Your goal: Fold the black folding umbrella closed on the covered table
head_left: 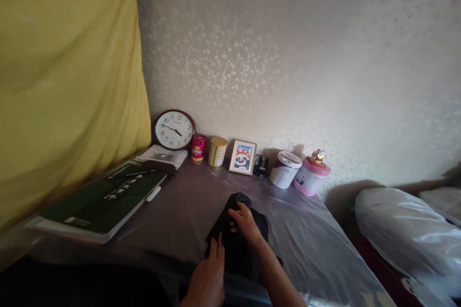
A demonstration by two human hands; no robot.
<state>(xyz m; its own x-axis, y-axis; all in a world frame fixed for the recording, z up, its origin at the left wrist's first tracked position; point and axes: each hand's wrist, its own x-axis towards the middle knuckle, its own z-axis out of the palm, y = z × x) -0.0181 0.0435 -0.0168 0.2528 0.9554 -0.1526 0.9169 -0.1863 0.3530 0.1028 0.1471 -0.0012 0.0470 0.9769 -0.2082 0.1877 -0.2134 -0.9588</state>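
Observation:
A folded, bunched piece of black cloth (259, 225) lies near the front of the table; whether it is a garment or a bag cannot be made out. My right hand (245, 223) reaches over its top, fingers curled into the fabric with a fold between them. At the cloth's left edge is my left hand (211, 268), its fingers close together and pressed against the material. The dark fabric hides some fingertips of both hands. A small pale mark shows on the cloth beneath my right fingers.
Along the wall stand a round clock (175, 129), a red can (198, 147), a yellow can (217, 152), a framed panda picture (243, 157), a black object (261, 166), a white tub (285, 170) and a pink tub (311, 176). A large green book (97, 201) lies left.

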